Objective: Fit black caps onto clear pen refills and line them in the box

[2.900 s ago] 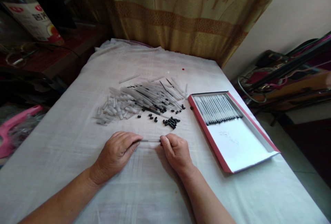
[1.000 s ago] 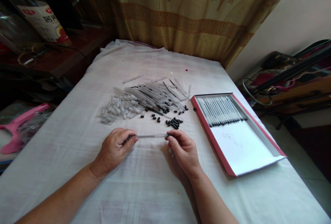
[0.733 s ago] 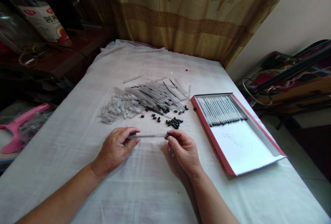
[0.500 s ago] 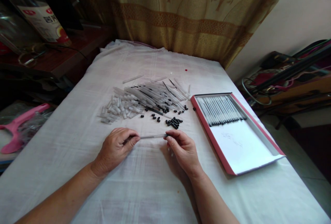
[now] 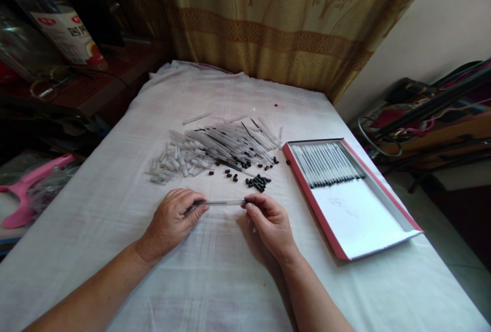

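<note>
Between my two hands lies a thin, clear pen (image 5: pixel 225 202), held level just above the cloth. My left hand (image 5: pixel 174 219) pinches its left end, and my right hand (image 5: pixel 270 222) pinches the right end, where a dark bit shows at the fingertips. Past the hands is a heap of clear pen barrels (image 5: pixel 226 140) with some dark refills among them. Clear pen caps (image 5: pixel 176 160) are piled to its left. Small black plugs (image 5: pixel 259 182) lie in a cluster just beyond my right hand.
A shallow red-edged box (image 5: pixel 314 209) on the right holds a row of pens (image 5: pixel 332 163) with black ends. At left are a pink plastic handle (image 5: pixel 26 194) and a dark wooden desk (image 5: pixel 92 91) with a labelled jar (image 5: pixel 63 30). A curtain (image 5: pixel 261 25) hangs behind the cloth-covered table (image 5: pixel 184 286).
Both hands keep their pinch on the pen. The right hand has shifted very slightly left; the piles and box look the same.
</note>
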The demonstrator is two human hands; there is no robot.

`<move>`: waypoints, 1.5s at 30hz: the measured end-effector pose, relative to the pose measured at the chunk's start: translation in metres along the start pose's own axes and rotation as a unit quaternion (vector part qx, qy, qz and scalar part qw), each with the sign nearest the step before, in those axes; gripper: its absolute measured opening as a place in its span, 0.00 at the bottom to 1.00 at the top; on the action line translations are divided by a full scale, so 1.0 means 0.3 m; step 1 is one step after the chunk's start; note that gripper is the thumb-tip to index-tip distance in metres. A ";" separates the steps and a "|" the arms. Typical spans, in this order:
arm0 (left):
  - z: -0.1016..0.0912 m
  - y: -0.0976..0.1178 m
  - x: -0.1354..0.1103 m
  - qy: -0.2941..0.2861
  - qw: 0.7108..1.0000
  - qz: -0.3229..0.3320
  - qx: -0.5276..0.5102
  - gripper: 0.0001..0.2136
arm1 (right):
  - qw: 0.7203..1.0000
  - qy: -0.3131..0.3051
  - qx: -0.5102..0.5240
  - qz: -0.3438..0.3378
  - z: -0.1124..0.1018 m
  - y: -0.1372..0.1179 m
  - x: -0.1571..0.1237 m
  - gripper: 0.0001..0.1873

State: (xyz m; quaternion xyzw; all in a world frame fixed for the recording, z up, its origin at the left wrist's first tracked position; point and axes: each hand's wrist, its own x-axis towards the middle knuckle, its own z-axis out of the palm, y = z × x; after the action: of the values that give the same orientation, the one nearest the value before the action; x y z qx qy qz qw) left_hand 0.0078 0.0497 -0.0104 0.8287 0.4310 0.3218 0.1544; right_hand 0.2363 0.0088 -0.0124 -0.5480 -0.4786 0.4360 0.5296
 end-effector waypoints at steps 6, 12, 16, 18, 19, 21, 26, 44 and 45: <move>0.000 0.002 0.000 -0.013 1.000 -0.023 0.008 0.14 | 1.000 0.011 0.005 0.000 0.000 0.005 0.001 0.07; 0.004 -0.003 0.001 0.002 1.000 -0.003 0.002 0.14 | 1.000 0.005 0.001 0.003 -0.001 0.009 0.003 0.07; -0.001 0.001 0.000 0.013 1.000 -0.017 -0.006 0.12 | 1.000 -0.003 0.002 -0.006 -0.002 0.013 0.004 0.06; -0.002 0.004 -0.001 0.013 1.000 -0.021 -0.009 0.12 | 1.000 -0.008 -0.004 -0.011 -0.001 0.017 0.002 0.09; -0.002 0.006 -0.001 0.011 1.000 -0.019 -0.012 0.12 | 1.000 -0.015 -0.012 -0.015 -0.001 0.019 0.001 0.12; 0.000 0.011 -0.002 0.004 1.000 -0.007 -0.016 0.11 | 0.998 -0.037 -0.047 -0.031 0.001 0.024 0.000 0.15; -0.002 -0.007 0.002 0.007 1.000 0.017 -0.002 0.10 | 0.990 -0.040 -0.123 -0.063 0.002 0.025 0.001 0.07; -0.060 -0.151 0.035 0.050 0.940 0.038 0.337 0.11 | 0.991 0.052 -0.120 -0.027 -0.012 0.039 0.010 0.11; -0.062 -0.149 0.034 0.049 0.940 0.042 0.336 0.11 | 0.989 0.059 -0.131 -0.026 -0.016 0.039 0.012 0.11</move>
State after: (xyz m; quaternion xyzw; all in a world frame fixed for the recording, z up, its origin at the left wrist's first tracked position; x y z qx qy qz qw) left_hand -0.0279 0.0836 -0.0163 0.8331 0.4856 0.2050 -0.1677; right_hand 0.2423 0.0117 -0.0239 -0.6245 -0.5137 0.3226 0.4920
